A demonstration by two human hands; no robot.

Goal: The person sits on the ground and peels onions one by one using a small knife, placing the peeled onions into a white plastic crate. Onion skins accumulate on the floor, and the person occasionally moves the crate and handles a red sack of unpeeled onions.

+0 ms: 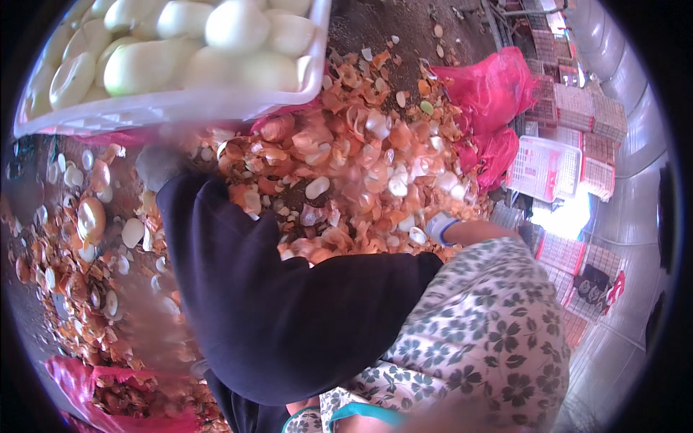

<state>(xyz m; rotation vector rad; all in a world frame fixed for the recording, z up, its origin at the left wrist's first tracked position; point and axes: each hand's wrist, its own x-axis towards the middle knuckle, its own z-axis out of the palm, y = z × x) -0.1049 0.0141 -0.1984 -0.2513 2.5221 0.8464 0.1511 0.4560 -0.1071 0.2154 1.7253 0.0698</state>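
Observation:
My right hand [441, 227], in a pale glove with a blue cuff, hangs low over a heap of onion skins [373, 173]. Its fingers are blurred and foreshortened, and I cannot tell whether they hold anything. My left hand is out of view. Bare skin and teal trim of a floral garment [460, 346] show at the bottom edge. In front of me, dark-trousered legs [292, 319] bend across the peels. A white plastic crate [216, 105] full of peeled onions [238, 27] fills the upper left. Close to its lower edge, an unpeeled onion [276, 128] lies among skins.
Pink mesh sacks [490, 92] lie at the right of the heap, and another pink sack [70, 384] is at lower left. Stacked crates [547, 168] line the plastic-sheet wall [633, 211]. Onion scraps and an onion [91, 219] litter the dirt floor at left.

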